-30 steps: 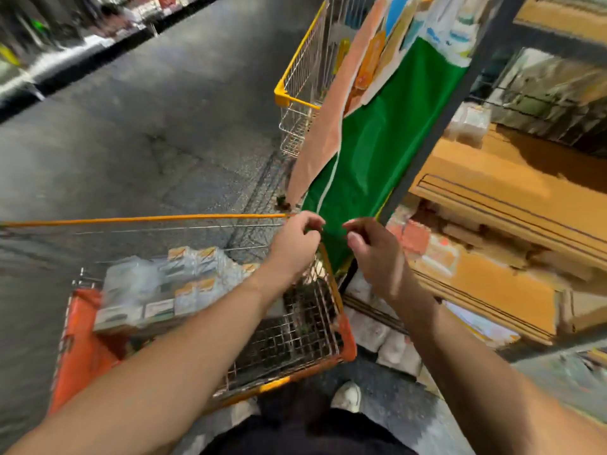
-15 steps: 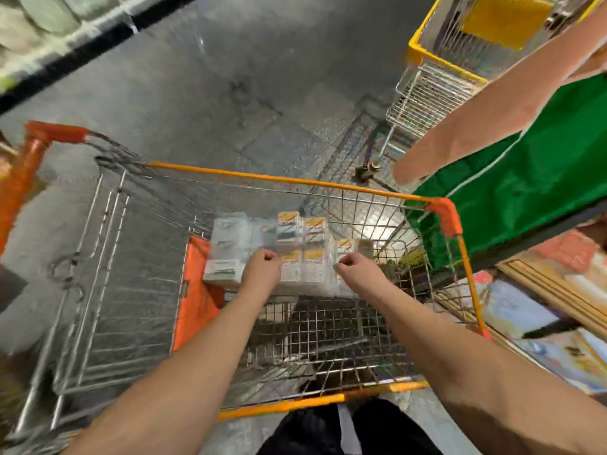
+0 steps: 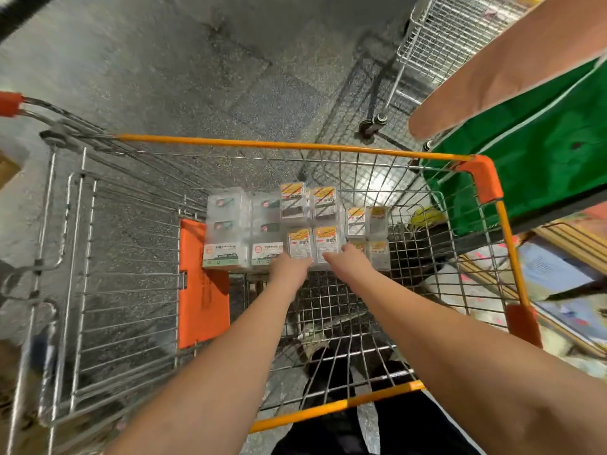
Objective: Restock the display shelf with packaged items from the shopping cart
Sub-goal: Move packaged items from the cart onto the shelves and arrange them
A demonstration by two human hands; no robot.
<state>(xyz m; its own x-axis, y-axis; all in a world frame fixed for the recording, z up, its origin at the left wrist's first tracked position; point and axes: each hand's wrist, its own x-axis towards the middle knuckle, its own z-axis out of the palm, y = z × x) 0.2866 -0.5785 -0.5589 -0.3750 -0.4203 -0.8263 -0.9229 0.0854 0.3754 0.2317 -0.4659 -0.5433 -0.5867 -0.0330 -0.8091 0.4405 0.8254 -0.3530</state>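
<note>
Shrink-wrapped pack [image 3: 310,224] in cart [image 3: 295,146]: rigid, film slippery (likely light). Left hand [image 3: 289,269], right hand [image 3: 349,257] touch near edge; grip indeterminate. Lift from sides.

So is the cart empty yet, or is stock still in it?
Not empty. Shrink-wrapped packs still sit in the shopping cart at its far end, with the left hand and right hand reaching onto them.

Orange-rimmed silver wire shopping cart [image 3: 295,146], flat orange plastic flap [image 3: 202,290] at 9 o'clock. Clear shrink-wrapped packs with yellow-orange labels [image 3: 310,224]. Green fabric banner [image 3: 532,152] around 2 o'clock, over speckled grey floor [image 3: 164,60].
</note>
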